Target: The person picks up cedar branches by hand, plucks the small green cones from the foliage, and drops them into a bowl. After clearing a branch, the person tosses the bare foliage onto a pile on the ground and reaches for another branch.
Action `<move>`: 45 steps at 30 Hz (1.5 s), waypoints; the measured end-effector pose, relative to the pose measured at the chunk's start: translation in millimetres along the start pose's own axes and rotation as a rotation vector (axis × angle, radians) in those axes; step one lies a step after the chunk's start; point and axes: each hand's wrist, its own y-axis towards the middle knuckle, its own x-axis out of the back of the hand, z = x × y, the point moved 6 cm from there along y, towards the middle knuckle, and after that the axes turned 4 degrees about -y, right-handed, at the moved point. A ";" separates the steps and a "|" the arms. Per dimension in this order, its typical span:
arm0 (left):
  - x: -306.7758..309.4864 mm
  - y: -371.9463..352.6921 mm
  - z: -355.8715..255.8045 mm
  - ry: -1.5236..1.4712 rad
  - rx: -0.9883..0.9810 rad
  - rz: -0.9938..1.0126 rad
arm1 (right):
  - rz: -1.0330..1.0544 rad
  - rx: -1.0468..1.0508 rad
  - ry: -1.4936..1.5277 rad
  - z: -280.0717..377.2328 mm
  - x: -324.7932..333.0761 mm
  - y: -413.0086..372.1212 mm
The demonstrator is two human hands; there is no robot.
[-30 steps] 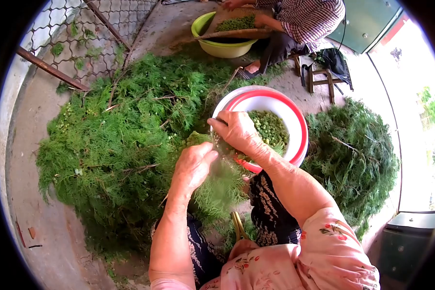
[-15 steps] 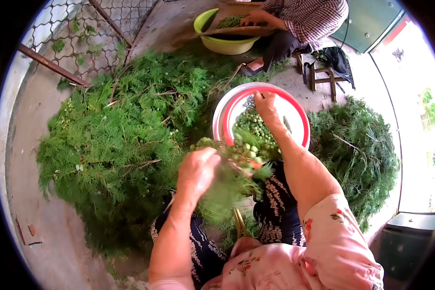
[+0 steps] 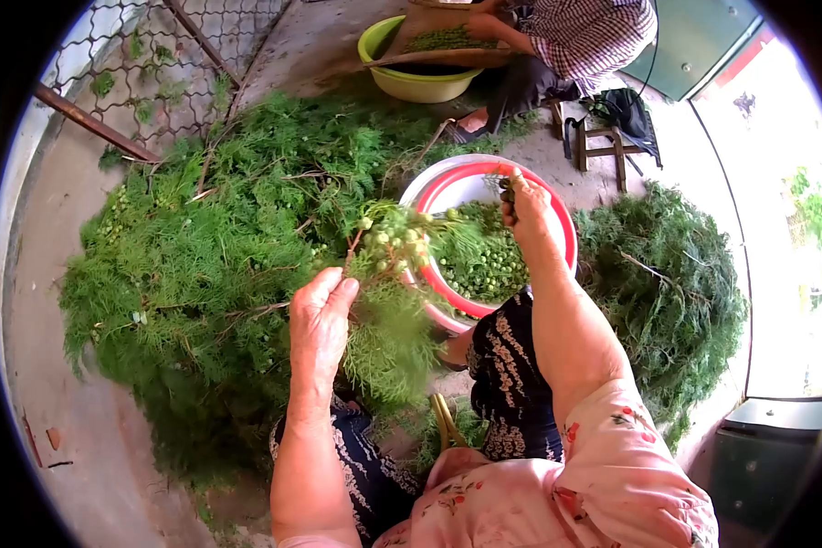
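My left hand [image 3: 320,315] is pinched round the woody stem of a leafy evergreen branch [image 3: 397,251]. Feathery green foliage and a cluster of round pale-green cones hang from it, partly blurred. My right hand [image 3: 532,212] is curled over the far right side of a red-rimmed white basin [image 3: 571,233], with a few small green cones [image 3: 505,187] showing at its fingers. Many loose green cones [image 3: 489,260] lie inside the basin. A larger pale basin [image 3: 414,187] shows around its left edge.
A big heap of cut branches [image 3: 219,265] spreads on the left, another heap [image 3: 662,292] on the right. Yellow-handled shears [image 3: 445,420] lie by my lap. Opposite, a person [image 3: 589,41] works over a yellow-green tub [image 3: 420,87], near a small wooden stool [image 3: 612,151].
My left hand has moved left and slightly up, tilting the branch out over the heap's edge. My right hand has shifted right, away from the basin's middle. The other person's hand has moved a little.
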 end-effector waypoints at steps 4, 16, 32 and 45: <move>2.1 0.4 4.4 -0.051 0.044 -0.085 | -0.010 -0.012 -0.008 2.1 -8.5 -5.9; -8.3 3.1 18.3 -0.368 0.340 -0.229 | 0.523 0.010 0.158 17.7 -78.4 -67.2; -22.1 9.6 -5.1 -0.587 0.204 -0.128 | 0.612 0.353 -0.397 17.5 -133.7 -143.1; -13.4 3.2 -5.1 -0.586 0.224 -0.181 | 0.269 0.292 -0.388 28.3 -105.5 -112.6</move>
